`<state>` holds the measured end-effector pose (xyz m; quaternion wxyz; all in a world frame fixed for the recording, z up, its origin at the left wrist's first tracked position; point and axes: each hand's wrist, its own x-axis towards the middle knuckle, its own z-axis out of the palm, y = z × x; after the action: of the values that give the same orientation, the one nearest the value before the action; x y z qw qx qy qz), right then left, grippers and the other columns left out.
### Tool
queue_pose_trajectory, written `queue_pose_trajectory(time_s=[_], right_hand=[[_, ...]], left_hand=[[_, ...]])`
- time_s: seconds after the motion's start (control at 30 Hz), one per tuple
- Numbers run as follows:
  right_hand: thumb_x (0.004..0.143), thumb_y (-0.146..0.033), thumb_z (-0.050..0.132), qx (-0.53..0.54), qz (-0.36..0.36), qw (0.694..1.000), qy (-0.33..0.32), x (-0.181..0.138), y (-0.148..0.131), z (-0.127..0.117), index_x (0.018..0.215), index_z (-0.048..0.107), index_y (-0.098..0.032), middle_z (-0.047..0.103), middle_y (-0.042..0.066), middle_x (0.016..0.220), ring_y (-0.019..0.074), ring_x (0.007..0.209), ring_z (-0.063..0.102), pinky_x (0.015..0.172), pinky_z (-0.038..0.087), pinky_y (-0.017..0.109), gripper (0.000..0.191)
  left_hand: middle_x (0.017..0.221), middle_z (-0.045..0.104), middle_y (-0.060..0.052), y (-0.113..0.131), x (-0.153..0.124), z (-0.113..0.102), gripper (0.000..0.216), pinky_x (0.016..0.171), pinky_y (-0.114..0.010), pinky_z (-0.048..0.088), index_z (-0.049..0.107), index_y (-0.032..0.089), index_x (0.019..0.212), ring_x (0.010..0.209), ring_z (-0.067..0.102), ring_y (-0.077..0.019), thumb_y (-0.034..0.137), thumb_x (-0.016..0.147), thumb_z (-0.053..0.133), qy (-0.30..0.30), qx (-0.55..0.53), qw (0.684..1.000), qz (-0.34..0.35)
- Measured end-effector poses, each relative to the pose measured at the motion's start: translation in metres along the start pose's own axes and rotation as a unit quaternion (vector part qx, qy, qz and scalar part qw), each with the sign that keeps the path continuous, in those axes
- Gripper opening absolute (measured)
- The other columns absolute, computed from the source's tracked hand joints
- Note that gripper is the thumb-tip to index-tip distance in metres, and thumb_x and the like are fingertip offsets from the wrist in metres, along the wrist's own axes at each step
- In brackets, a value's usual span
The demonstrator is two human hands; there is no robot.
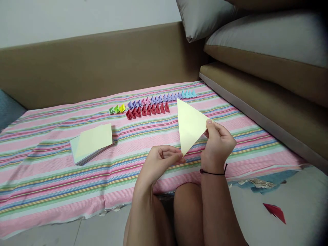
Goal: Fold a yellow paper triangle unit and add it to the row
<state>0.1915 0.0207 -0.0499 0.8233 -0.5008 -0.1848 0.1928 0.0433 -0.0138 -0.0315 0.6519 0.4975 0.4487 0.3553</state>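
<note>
A pale yellow sheet of paper (191, 124), folded into a triangle, is held up in front of me above the striped cloth. My right hand (217, 140) pinches its right corner between thumb and fingers. At the bottom corner, my left hand (165, 159) is closed on the paper with thumb and fingertips. The third corner points up and away from me, free of both hands. To the left lies a stack of paper sheets (96, 140), with a pale yellow one on top.
Behind the triangle stand rows of small folded paper pieces: red (147, 110), purple (160, 99), light blue (189, 94) and green to yellow (117, 109). Grey-brown cushions (263, 44) are piled at the right. A red folded paper piece (275, 212) lies on the floor.
</note>
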Motion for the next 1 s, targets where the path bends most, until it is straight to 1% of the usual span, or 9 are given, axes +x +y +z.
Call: queue_pose_trajectory(time_s=[0.17,0.27,0.33,0.4,0.53,0.63,0.77,0.9,1.0], right_hand=[[0.069,-0.032,0.075,0.002,0.003,1.000,-0.003,0.000,0.000,0.000,0.078,0.073,-0.012,0.071,0.004,0.070,0.0166,0.067,0.066,0.062,0.054,0.029,0.021],[0.070,-0.033,0.074,0.003,0.011,1.000,-0.014,-0.004,-0.001,0.001,0.079,0.073,-0.012,0.071,0.004,0.072,0.0168,0.068,0.066,0.064,0.055,0.030,0.022],[0.071,-0.034,0.073,0.005,0.027,0.999,-0.030,-0.009,-0.002,0.002,0.079,0.073,-0.013,0.071,0.004,0.073,0.0167,0.069,0.066,0.064,0.055,0.030,0.022],[0.070,-0.033,0.074,0.016,0.060,0.997,-0.052,-0.015,-0.005,0.004,0.079,0.073,-0.013,0.071,0.004,0.074,0.0159,0.069,0.065,0.064,0.055,0.029,0.022],[0.067,-0.032,0.076,0.064,0.158,0.980,-0.105,-0.029,-0.008,0.007,0.079,0.072,-0.014,0.069,0.002,0.073,0.0133,0.067,0.063,0.064,0.054,0.027,0.022],[0.068,-0.033,0.075,0.075,0.205,0.963,-0.156,-0.037,-0.009,0.008,0.079,0.071,-0.014,0.068,0.002,0.075,0.0130,0.069,0.063,0.065,0.053,0.026,0.022],[0.071,-0.034,0.073,0.082,0.230,0.948,-0.204,-0.044,-0.010,0.005,0.081,0.071,-0.016,0.070,0.004,0.083,0.0143,0.076,0.064,0.069,0.054,0.027,0.021],[0.073,-0.034,0.072,0.068,0.240,0.940,-0.235,-0.045,-0.010,0.001,0.081,0.071,-0.016,0.070,0.004,0.084,0.0136,0.076,0.064,0.071,0.054,0.027,0.019],[0.072,-0.035,0.072,0.039,0.250,0.935,-0.246,-0.043,-0.008,-0.002,0.080,0.071,-0.016,0.069,0.003,0.079,0.0133,0.073,0.064,0.071,0.055,0.027,0.021]], left_hand=[[0.082,0.074,-0.007,0.002,0.002,0.000,0.027,0.076,-0.024,0.053,0.073,0.014,0.081,0.079,0.067,-0.0159,0.040,0.080,0.066,-0.018,0.017,0.999,0.021],[0.081,0.073,-0.005,0.002,0.004,0.006,0.028,0.074,-0.023,0.052,0.072,0.013,0.086,0.077,0.067,-0.0150,0.040,0.082,0.064,-0.021,-0.001,0.999,0.028],[0.079,0.073,-0.004,0.000,0.008,0.010,0.027,0.071,-0.023,0.052,0.071,0.014,0.089,0.073,0.066,-0.0138,0.040,0.080,0.066,0.013,-0.032,0.998,0.044],[0.077,0.072,-0.002,-0.003,0.011,0.012,0.026,0.067,-0.022,0.051,0.071,0.015,0.089,0.068,0.065,-0.0124,0.038,0.077,0.069,0.078,-0.067,0.992,0.071],[0.074,0.071,-0.001,-0.008,0.016,0.011,0.024,0.057,-0.020,0.048,0.070,0.015,0.084,0.064,0.063,-0.0116,0.037,0.073,0.073,0.219,-0.112,0.961,0.126],[0.077,0.072,-0.001,-0.006,0.016,0.009,0.024,0.058,-0.019,0.048,0.070,0.016,0.085,0.071,0.066,-0.0130,0.036,0.073,0.072,0.294,-0.118,0.935,0.161],[0.085,0.073,-0.001,-0.003,0.013,0.006,0.022,0.067,-0.020,0.050,0.069,0.018,0.087,0.081,0.067,-0.0140,0.035,0.073,0.072,0.342,-0.105,0.910,0.207],[0.085,0.072,-0.001,0.001,0.009,0.004,0.018,0.071,-0.020,0.050,0.068,0.018,0.085,0.080,0.066,-0.0131,0.033,0.075,0.071,0.357,-0.063,0.901,0.239],[0.086,0.072,-0.001,0.004,0.007,0.003,0.015,0.073,-0.020,0.050,0.068,0.018,0.085,0.082,0.066,-0.0136,0.031,0.078,0.068,0.355,-0.029,0.901,0.248]])
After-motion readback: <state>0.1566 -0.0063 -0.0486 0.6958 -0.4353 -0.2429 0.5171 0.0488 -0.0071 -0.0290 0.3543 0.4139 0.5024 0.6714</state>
